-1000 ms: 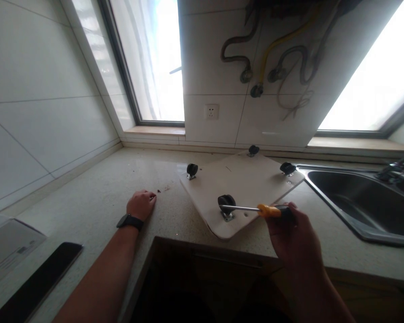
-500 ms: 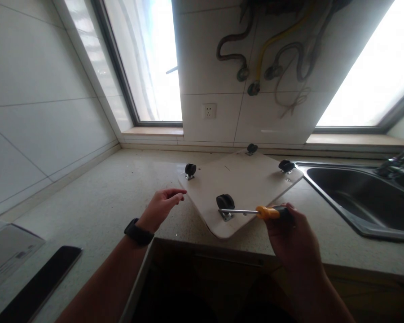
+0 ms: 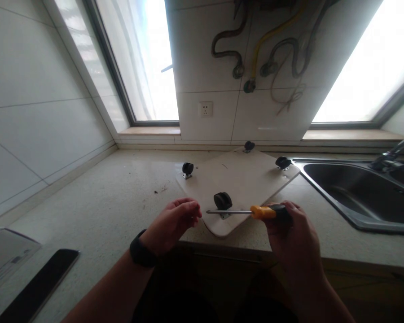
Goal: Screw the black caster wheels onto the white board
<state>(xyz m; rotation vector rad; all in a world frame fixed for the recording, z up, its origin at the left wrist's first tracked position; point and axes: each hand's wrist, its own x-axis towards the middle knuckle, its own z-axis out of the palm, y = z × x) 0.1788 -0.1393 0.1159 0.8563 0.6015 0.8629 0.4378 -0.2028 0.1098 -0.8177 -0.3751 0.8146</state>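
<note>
My right hand [image 3: 294,235] grips a screwdriver [image 3: 264,212] by its orange and black handle. The metal shaft points left, passing in front of the nearest black caster [image 3: 222,201]. Close to the screwdriver's tip, my left hand [image 3: 175,222] has its fingers curled together; whatever they may hold is too small to make out. Beneath the tool lies a white board [image 3: 242,179] with a black caster at each corner, wheels up. Other casters stand at its left corner [image 3: 187,169], back corner [image 3: 249,146] and right corner [image 3: 283,163].
A speckled countertop [image 3: 121,197] carries the board. To the right is a steel sink [image 3: 346,193] with a faucet [image 3: 395,152]. A black phone-like slab [image 3: 40,282] and a white box [image 3: 8,255] lie at left. Dark specks [image 3: 155,192] dot the counter. Pipes [image 3: 229,56] hang on the wall.
My left hand has moved right and toward me, to the screwdriver's tip, uncovering specks on the counter. The screwdriver has shifted slightly left. The whole view has moved a little.
</note>
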